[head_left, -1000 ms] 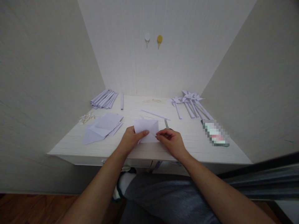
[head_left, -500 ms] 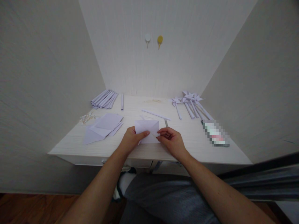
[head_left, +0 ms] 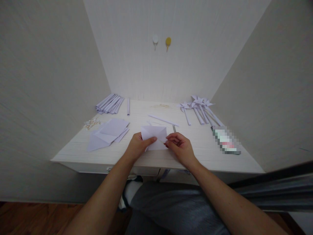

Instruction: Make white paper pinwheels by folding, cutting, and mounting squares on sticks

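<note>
My left hand (head_left: 140,145) is closed on a square sheet of white paper (head_left: 159,133), its thumb lying on the face and the other fingers behind. Crease lines run across the sheet from its corners. At the sheet's right edge, the fingertips of my right hand (head_left: 179,145) pinch a thin pale stick (head_left: 160,141), which points toward the middle of the paper. Whether its tip pierces the sheet is too small to tell. Behind the paper lie a thin white paper tube (head_left: 163,120) and a narrow grey blade-like tool (head_left: 174,128).
Paper sheets (head_left: 111,130) are stacked at left, beside small white-tipped sticks (head_left: 92,123). Farther back lie a pile of paper tubes (head_left: 110,104) and one separate tube (head_left: 128,107). Several paper pinwheels (head_left: 199,102) lie back right, near a pixelated phone (head_left: 226,140). Walls enclose the white desk (head_left: 80,153).
Both hands keep nearly the same pose on the paper and the stick. The view has shifted very slightly; nothing on the desk has visibly moved.
</note>
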`<action>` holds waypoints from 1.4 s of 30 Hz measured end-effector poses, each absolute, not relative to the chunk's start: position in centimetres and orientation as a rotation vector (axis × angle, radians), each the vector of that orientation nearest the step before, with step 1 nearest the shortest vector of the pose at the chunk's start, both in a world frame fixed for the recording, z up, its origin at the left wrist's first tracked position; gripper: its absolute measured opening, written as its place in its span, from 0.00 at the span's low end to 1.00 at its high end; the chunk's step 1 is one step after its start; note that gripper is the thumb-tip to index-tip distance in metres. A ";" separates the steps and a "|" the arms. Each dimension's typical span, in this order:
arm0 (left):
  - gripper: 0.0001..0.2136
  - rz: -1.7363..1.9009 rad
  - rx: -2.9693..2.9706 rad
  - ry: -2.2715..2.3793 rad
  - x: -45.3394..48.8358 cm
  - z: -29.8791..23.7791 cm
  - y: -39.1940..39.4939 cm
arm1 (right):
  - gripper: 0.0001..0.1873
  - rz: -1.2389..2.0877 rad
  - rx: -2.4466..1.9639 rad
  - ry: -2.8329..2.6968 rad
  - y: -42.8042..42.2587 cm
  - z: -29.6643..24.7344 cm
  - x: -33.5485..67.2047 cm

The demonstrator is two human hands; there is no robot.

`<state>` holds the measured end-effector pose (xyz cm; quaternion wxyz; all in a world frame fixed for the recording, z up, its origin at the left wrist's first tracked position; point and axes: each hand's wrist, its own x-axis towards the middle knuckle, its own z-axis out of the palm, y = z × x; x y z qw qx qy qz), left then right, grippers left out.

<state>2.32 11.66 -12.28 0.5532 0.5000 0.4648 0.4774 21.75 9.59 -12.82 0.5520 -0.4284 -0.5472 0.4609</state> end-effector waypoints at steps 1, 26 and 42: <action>0.20 1.129 1.183 1.100 2.3 -12.3 11.7 | 0.10 1.089 -1.012 -1.291 9.6 -12.9 21.7; 0.15 0.944 1.266 1.039 2.5 -11.1 10.8 | 0.18 0.976 -1.025 -1.283 9.3 -12.7 21.7; 0.17 1.111 1.174 1.042 2.5 -11.6 11.4 | 0.24 1.148 -1.027 -1.252 9.3 -12.3 21.7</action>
